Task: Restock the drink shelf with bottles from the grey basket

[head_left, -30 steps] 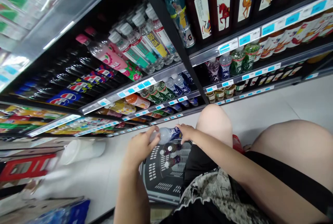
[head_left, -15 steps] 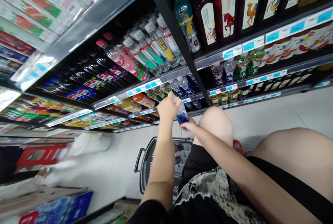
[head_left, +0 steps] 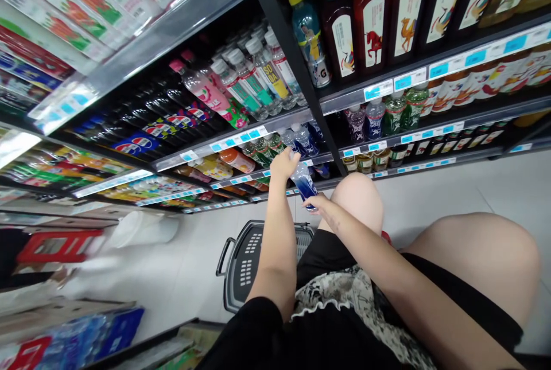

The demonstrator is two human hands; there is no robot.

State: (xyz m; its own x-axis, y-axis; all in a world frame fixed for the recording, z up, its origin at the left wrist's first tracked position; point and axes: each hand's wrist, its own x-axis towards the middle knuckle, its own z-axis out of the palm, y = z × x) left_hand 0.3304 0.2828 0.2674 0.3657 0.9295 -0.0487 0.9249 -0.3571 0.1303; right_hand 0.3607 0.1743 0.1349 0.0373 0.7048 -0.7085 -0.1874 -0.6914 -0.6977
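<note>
A clear plastic bottle with a dark blue label (head_left: 303, 182) is held up in front of a low shelf (head_left: 284, 168) of drinks. My left hand (head_left: 284, 164) is closed round its top end. My right hand (head_left: 321, 205) grips its bottom end from below. Similar blue-labelled bottles (head_left: 301, 139) stand on the shelf just behind it. A grey shopping basket (head_left: 245, 255) rests on the floor below my arms, its contents hidden by my left forearm.
Black shelving runs across the view with cola bottles (head_left: 138, 143), soda water bottles (head_left: 253, 80) and dark red drink bottles (head_left: 370, 14). My bare knees (head_left: 359, 198) are bent beside the basket. A red step stool (head_left: 55, 246) and a blue pack (head_left: 99, 335) lie at the left.
Both hands lifted the bottle from above the basket up to the low shelf. The camera tilted upward, and the basket's contents went out of sight behind my arm.
</note>
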